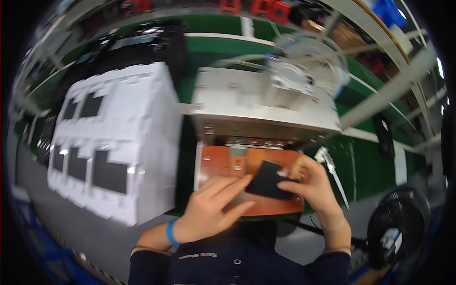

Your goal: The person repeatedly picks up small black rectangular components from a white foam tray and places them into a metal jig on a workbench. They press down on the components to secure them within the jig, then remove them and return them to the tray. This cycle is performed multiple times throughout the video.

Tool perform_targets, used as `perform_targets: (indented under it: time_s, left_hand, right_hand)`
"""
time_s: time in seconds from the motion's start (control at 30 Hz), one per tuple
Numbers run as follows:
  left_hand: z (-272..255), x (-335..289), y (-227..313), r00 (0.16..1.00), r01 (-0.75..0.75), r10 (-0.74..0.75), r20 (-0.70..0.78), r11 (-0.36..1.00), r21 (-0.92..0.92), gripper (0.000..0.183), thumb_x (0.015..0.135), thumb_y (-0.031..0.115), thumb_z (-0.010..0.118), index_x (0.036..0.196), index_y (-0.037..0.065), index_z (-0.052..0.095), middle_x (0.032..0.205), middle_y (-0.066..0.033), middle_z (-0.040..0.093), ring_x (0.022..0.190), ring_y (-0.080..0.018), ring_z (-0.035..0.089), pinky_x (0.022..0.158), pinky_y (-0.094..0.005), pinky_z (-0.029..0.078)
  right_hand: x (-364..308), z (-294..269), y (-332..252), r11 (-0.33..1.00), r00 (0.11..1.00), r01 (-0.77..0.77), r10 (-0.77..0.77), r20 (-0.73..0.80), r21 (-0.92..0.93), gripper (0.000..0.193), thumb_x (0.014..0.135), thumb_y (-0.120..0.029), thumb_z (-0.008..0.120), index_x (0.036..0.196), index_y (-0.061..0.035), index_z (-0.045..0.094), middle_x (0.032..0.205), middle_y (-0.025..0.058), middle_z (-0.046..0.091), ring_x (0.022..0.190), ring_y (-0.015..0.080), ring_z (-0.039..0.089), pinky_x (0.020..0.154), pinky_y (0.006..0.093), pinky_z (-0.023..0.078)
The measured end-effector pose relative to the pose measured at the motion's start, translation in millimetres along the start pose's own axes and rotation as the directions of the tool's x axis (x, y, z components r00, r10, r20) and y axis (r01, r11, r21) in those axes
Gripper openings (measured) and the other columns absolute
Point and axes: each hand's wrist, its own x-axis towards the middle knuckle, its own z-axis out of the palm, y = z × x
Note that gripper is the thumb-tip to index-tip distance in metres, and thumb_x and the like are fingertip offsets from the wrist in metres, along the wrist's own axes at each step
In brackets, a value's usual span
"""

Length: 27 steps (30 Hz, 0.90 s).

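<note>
Wearing blue wristband [172, 232] on left wrist. Left hand [209, 209] half open, fingers loosely extended, no grip seen; fingertip at left edge of black flat piece [267, 183], contact can't tell. Right hand [306, 180] pinching piece's right side, thumb against fingers. Piece tilted over orange plate [216, 164], front of silver metal machine [237, 97]. White tray stack [156, 175] left, caliper-like tool [329, 161] right on green desk [363, 178]. Round fan [332, 59] behind machine. Red stools [263, 7] farthest, blurred.

White tray [121, 116] and metal machine [228, 97] leave a narrow gap between.
</note>
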Motion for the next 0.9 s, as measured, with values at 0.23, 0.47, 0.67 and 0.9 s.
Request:
perform_targets:
  time_s: [0.23,0.47,0.67,0.9]
  left_hand:
    - [-65.4,-21.8,51.6,0.987,0.12,-0.137,-0.084,0.976,-0.184,0.025,0.077,0.01,0.081,0.098,-0.001,0.072,0.072,-0.0062,0.061,0.053,-0.0103,0.05,0.048,-0.024,0.038]
    - [-219.0,46.2,11.5,0.883,0.376,-0.313,-0.351,0.918,0.128,0.029,0.089,0.017,0.068,0.108,-0.004,0.068,0.078,-0.0002,0.064,0.064,-0.0061,0.052,0.054,-0.0232,0.04]
    - [-242.0,81.3,-84.8,0.689,0.724,-0.72,-0.082,0.688,0.041,0.035,0.086,0.025,0.073,0.112,0.001,0.07,0.073,0.0026,0.058,0.062,-0.004,0.05,0.053,-0.0214,0.041]
    - [-264.5,50.6,-45.2,0.937,0.348,-0.266,-0.225,0.717,0.604,0.023,0.079,0.016,0.074,0.099,0.005,0.074,0.078,-0.0079,0.063,0.071,-0.0204,0.06,0.066,-0.0338,0.048]
  right_hand:
    - [-23.2,61.5,-49.1,0.881,0.859,0.47,-0.444,0.254,-0.047,0.03,0.076,0.006,0.078,0.092,0.0005,0.054,0.103,0.0178,0.065,0.094,0.0234,0.068,0.084,0.0338,0.058]
    - [-2.6,74.3,-64.5,0.94,0.926,0.324,-0.338,0.169,0.107,0.036,0.078,0.005,0.075,0.109,0.0019,0.056,0.114,0.015,0.061,0.102,0.0176,0.064,0.086,0.0295,0.053]
    - [15.1,82.9,-60.5,0.917,0.889,0.397,-0.369,0.271,-0.051,0.017,0.08,-0.001,0.075,0.094,0.0015,0.065,0.097,0.0082,0.068,0.085,0.0132,0.065,0.074,0.0259,0.053]
    - [78.5,120.4,-97.3,0.544,0.682,0.73,-0.615,0.395,-0.414,0.018,0.082,-0.008,0.072,0.098,-0.0016,0.067,0.094,0.0097,0.069,0.081,0.0221,0.067,0.069,0.0308,0.053]
